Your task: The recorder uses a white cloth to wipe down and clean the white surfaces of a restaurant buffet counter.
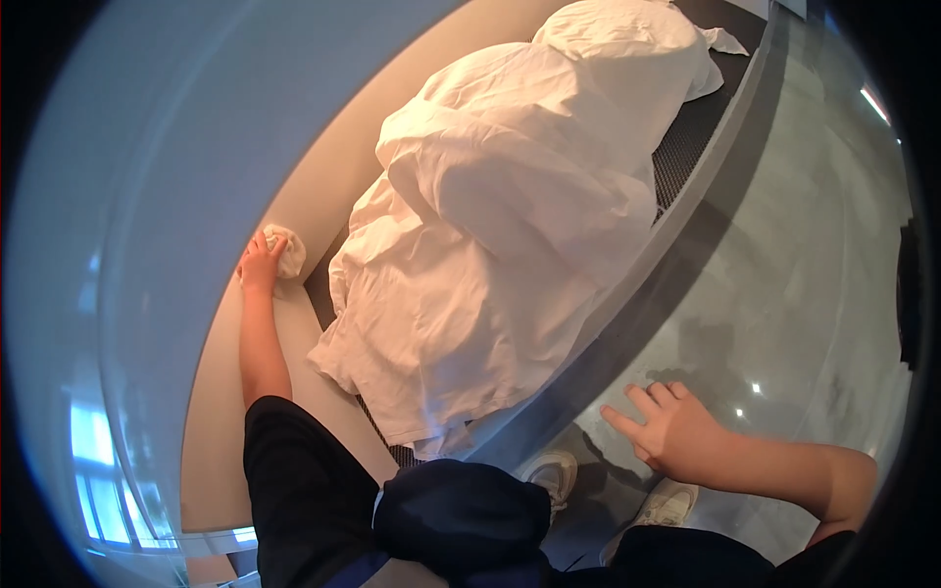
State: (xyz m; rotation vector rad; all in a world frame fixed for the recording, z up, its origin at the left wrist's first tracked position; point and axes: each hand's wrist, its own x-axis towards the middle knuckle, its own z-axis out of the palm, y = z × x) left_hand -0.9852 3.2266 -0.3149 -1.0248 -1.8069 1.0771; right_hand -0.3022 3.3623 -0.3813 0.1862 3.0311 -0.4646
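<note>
My left hand point(259, 263) reaches out at the left and presses a crumpled off-white cloth point(287, 252) against the pale inner wall of a large case. My right hand point(669, 426) hangs over the grey floor at the lower right, fingers apart, holding nothing. Between the two hands lies a big draped white sheet point(500, 220), wrinkled and bulging over something that it hides. Under the sheet a dark textured base point(687, 151) shows along its edges.
A curved-looking, glossy blue-grey panel point(169, 184) fills the left side. The case's raised rim point(709, 165) runs diagonally beside the shiny floor point(794, 294). My light shoes point(555, 478) stand near its lower end.
</note>
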